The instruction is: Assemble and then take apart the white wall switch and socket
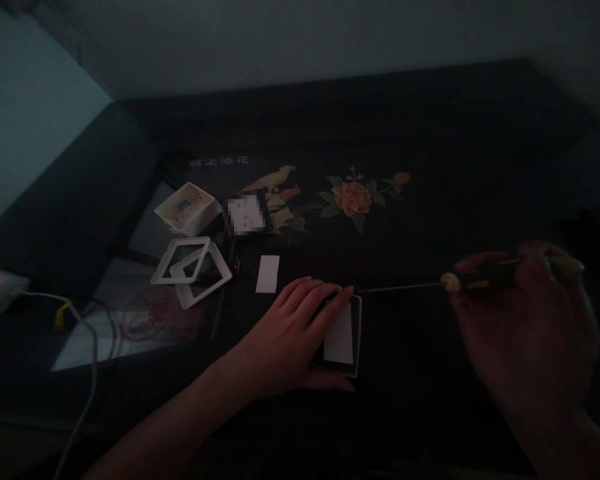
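My left hand (pixel 300 333) is closed around a square light switch (pixel 339 341) with a white rocker and a thin white edge. Its fingers lie over the far side, with the thumb at the near side, hiding the switch's left part. In my right hand (pixel 540 333) is a screwdriver (pixel 487 277) with a dark and yellowish handle. The long shaft points left, and its tip is at or very near the switch's far right corner; contact is hard to tell. Left of the switch lies a loose white rectangular plate (pixel 268 275).
Further left on the dark table are a white mounting box (pixel 207 215), two overlapping white frames (pixel 220 267), small screws (pixel 237 265) and a dark square part (pixel 263 230) with a blurred face. A white cable (pixel 94 360) runs from a white socket block (pixel 0 290). Light is dim.
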A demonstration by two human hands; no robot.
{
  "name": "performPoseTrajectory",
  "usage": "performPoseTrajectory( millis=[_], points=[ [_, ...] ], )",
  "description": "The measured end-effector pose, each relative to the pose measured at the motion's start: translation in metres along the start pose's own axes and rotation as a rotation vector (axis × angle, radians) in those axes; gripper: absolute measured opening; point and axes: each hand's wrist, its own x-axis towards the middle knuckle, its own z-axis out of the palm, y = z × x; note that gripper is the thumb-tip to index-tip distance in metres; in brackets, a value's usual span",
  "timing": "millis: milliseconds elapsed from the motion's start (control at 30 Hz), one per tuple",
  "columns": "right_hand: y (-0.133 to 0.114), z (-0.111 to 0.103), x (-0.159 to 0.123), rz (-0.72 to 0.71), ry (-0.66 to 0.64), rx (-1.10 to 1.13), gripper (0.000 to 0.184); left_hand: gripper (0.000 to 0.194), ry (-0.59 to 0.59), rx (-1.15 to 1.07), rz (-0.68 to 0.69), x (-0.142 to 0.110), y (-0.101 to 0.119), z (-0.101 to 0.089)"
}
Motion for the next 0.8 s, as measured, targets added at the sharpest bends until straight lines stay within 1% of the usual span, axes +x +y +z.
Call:
performPoseTrajectory(
  millis=[167, 300, 333, 400, 500, 567, 633, 700, 800],
  points=[
    [-0.001, 0.0, -0.001, 0.017, -0.01, 0.009, 0.023, 0.08, 0.02, -0.086, -0.054, -0.001, 0.0, 0.001],
    [-0.002, 0.001, -0.001, 0.01, -0.006, 0.015, 0.024, 0.078, 0.093, -0.207, -0.069, -0.001, 0.001, 0.0],
    [-0.002, 0.002, -0.001, 0.011, 0.001, 0.02, 0.025, 0.077, 0.119, -0.23, -0.098, -0.002, 0.001, -0.002],
    [-0.002, 0.002, -0.001, 0.013, 0.01, 0.027, 0.027, 0.072, 0.171, -0.219, -0.209, -0.006, -0.002, -0.01],
    [-0.003, 0.001, -0.001, 0.017, -0.001, 0.023, 0.026, 0.066, 0.237, -0.073, -0.411, -0.022, -0.016, -0.024],
    [-0.004, 0.0, -0.001, 0.023, -0.018, 0.012, 0.025, 0.065, 0.266, 0.027, -0.493, -0.039, -0.031, -0.029],
    [-0.004, -0.001, -0.002, 0.035, -0.041, 0.0, 0.026, 0.064, 0.296, 0.108, -0.531, -0.056, -0.044, -0.028],
    [-0.003, -0.001, -0.003, 0.045, -0.064, -0.007, 0.026, 0.061, 0.266, 0.126, -0.552, -0.071, -0.052, -0.023],
    [-0.002, -0.001, -0.004, 0.05, -0.088, -0.013, 0.026, 0.056, 0.198, 0.125, -0.527, -0.081, -0.052, -0.012]
  ],
)
